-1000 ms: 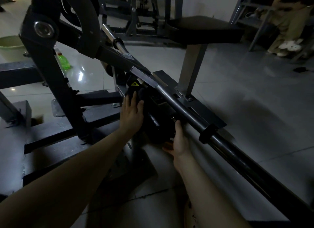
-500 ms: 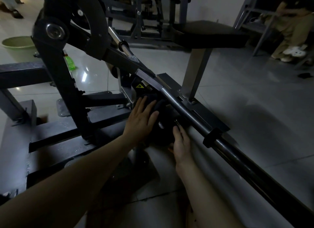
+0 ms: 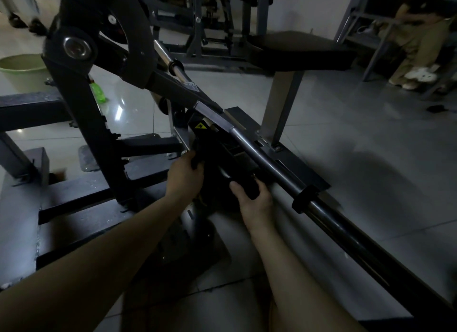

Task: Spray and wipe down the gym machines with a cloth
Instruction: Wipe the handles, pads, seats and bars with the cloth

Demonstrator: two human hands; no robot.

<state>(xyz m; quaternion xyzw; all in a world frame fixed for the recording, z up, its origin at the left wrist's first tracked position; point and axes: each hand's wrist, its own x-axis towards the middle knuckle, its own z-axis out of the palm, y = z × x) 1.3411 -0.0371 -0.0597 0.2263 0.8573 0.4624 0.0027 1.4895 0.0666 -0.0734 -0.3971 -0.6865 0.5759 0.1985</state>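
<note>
A green basin (image 3: 21, 70) is sitting on the tiled floor (image 3: 358, 138) at the far left, and a green bottle (image 3: 99, 94) is lying just beyond the upright of the black machine (image 3: 81, 109). The left hand (image 3: 184, 175) is reaching in past that upright and curling its fingers round a dark cloth (image 3: 201, 149), pressing it against the machine's lower frame just under a yellow warning sticker (image 3: 199, 126). The right hand (image 3: 254, 200) is lying close beside it, thumb and fingers wrapping a dark piece (image 3: 243, 187) just below the bar (image 3: 272, 169). The light is too dim to tell whether that piece is more cloth or part of the machine. The bar is running diagonally from the upper left down to the lower right, carrying a black collar (image 3: 303, 199) just right of the right hand. A padded seat (image 3: 296, 49) is standing on its post behind the bar. At the far right a seated person (image 3: 418, 42) in pale shoes (image 3: 420, 75) is resting both feet on the floor.
</note>
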